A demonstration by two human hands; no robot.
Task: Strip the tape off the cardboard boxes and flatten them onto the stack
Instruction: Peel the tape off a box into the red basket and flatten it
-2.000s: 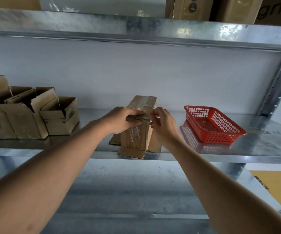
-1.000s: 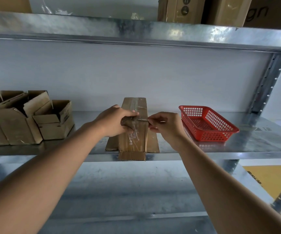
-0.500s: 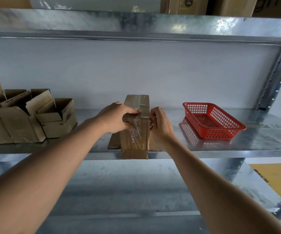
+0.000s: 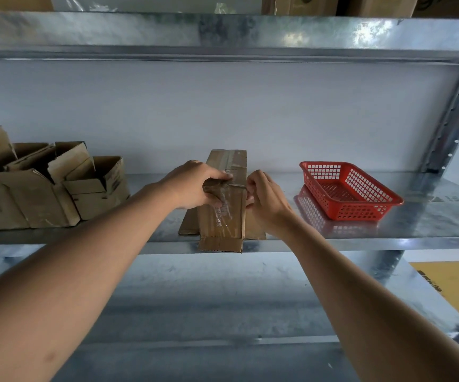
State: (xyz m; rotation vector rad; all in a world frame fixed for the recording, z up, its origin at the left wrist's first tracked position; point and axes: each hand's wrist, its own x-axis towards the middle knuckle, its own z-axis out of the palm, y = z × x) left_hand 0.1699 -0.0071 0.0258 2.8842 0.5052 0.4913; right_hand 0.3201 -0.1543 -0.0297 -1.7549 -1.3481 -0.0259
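— Left hand (image 4: 195, 186)?
— Curled over the box (image 4: 224, 199), gripping its top at the shelf's (image 4: 429, 230) front edge, midway along.
— Right hand (image 4: 267, 199)?
— Fingers bent, pinching tape (image 4: 236, 185) at the box's right side.
— Surroundings?
— Open boxes (image 4: 43, 183) left end; red basket (image 4: 349, 188) right.

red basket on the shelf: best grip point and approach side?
Grip the red basket by its near long rim, coming from the front with the right hand, the closer one. It sits upright and open-topped on the metal shelf, apart from the cardboard box, with nothing in front of it. The flared rim gives the fingers a lip to hook; the lattice walls likely flex.
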